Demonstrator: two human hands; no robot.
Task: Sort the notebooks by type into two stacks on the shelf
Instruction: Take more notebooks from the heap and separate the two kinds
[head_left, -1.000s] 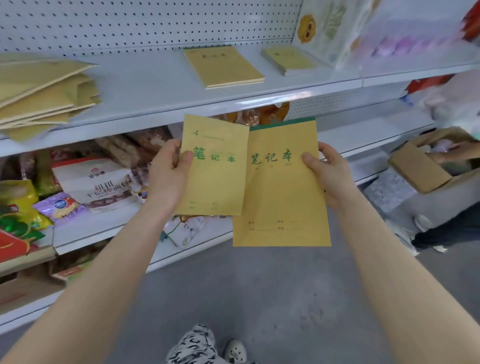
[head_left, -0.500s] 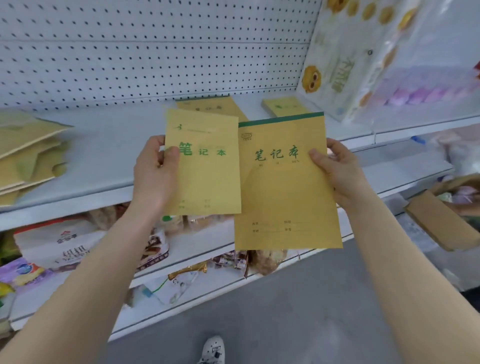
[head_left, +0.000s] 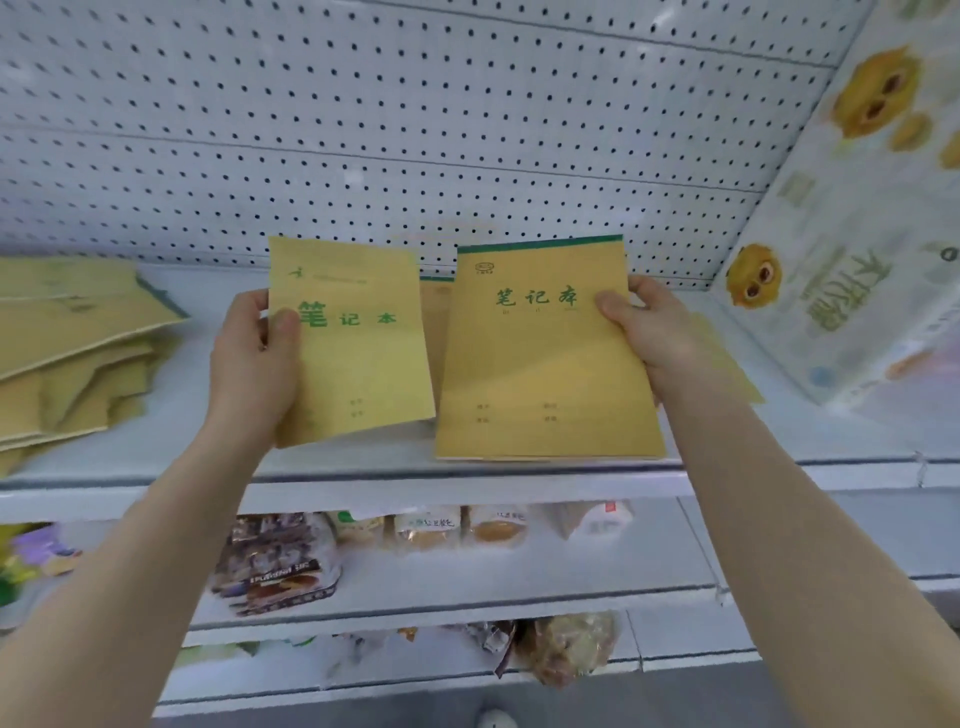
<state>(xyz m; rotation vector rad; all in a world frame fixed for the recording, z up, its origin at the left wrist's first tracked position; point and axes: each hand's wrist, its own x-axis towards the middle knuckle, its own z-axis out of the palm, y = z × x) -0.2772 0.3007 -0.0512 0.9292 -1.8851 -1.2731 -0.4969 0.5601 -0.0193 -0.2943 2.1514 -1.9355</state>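
My left hand (head_left: 254, 358) grips a smaller pale-yellow notebook (head_left: 358, 358) by its left edge, thumb on the cover. My right hand (head_left: 649, 327) grips a larger tan notebook (head_left: 545, 374) with a green top band by its right edge. Both notebooks are held upright above the white shelf (head_left: 363, 467), side by side with a narrow gap. Behind them a notebook (head_left: 434, 322) lying on the shelf shows through the gap, and another notebook (head_left: 727, 364) peeks out past my right wrist. An untidy pile of notebooks (head_left: 67, 353) lies at the shelf's left end.
A white pegboard wall (head_left: 415, 130) backs the shelf. A large plastic-wrapped pack with yellow cartoon prints (head_left: 852, 249) stands at the shelf's right end. Packaged snacks (head_left: 280, 566) fill the lower shelves. A shoe (head_left: 496, 719) shows at the bottom edge.
Both hands have lifted the notebooks up and toward the top shelf. The two notebooks, overlapping before, now stand apart. The view has tilted upward.
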